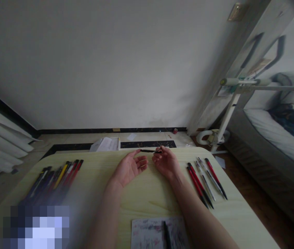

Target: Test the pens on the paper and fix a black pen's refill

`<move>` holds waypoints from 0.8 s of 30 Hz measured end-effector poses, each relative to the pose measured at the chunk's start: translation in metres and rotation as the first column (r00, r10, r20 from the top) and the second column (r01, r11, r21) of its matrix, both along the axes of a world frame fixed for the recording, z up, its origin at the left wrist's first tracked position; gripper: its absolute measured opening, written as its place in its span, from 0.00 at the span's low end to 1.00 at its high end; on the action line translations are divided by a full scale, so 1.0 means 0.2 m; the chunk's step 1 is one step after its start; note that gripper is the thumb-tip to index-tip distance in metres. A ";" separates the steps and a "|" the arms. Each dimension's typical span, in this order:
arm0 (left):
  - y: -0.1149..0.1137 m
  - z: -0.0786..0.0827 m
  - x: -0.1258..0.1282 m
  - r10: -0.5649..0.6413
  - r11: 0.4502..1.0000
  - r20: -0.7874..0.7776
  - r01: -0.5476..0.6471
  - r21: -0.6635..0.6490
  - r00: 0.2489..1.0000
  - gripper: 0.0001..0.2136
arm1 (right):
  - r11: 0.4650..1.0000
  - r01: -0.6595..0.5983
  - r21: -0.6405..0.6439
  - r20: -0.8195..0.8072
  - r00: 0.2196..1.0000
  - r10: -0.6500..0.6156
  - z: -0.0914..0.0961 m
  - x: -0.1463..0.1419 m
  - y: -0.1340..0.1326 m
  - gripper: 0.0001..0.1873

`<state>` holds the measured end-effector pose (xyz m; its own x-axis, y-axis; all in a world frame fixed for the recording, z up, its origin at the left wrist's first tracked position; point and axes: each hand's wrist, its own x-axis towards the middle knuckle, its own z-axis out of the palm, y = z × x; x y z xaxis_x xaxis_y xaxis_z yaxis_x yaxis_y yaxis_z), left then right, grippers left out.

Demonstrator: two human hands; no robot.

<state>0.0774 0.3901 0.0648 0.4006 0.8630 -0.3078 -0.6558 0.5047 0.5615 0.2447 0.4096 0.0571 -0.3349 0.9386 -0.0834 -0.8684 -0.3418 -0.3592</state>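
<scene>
My right hand rests on the pale wooden table, its fingers pinched on a thin dark pen part that points left. My left hand lies beside it, palm up, fingers loosely apart and holding nothing, its fingertips close to the free end of the pen part. Both forearms stretch across the middle of the table.
A pile of several pens, black, red and yellow, lies at the left. Several red, black and silver pens lie at the right. A scribbled paper with a black pen on it sits at the near edge. A bed stands at right.
</scene>
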 end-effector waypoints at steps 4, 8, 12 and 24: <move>-0.01 0.01 0.00 -0.043 0.999 0.003 0.043 0.002 0.999 0.12 | 1.000 -0.002 0.003 0.003 1.000 0.002 0.00 0.00 0.00 0.02; 0.00 0.02 0.00 -0.034 0.999 0.007 0.034 -0.004 0.999 0.13 | 1.000 -0.003 0.006 -0.003 1.000 0.003 0.00 0.00 0.00 0.03; 0.00 0.00 -0.01 -0.025 1.000 0.019 0.025 -0.007 1.000 0.10 | 1.000 -0.003 0.018 -0.003 1.000 0.003 0.00 0.00 0.00 0.03; 0.00 0.01 -0.01 -0.035 0.999 0.015 0.035 -0.001 0.999 0.11 | 1.000 0.006 0.007 0.024 1.000 -0.006 0.01 0.00 0.00 0.02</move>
<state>0.0759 0.3899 0.0664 0.4351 0.8481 -0.3024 -0.6464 0.5280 0.5509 0.2440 0.4088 0.0594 -0.3276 0.9410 -0.0844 -0.8615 -0.3342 -0.3823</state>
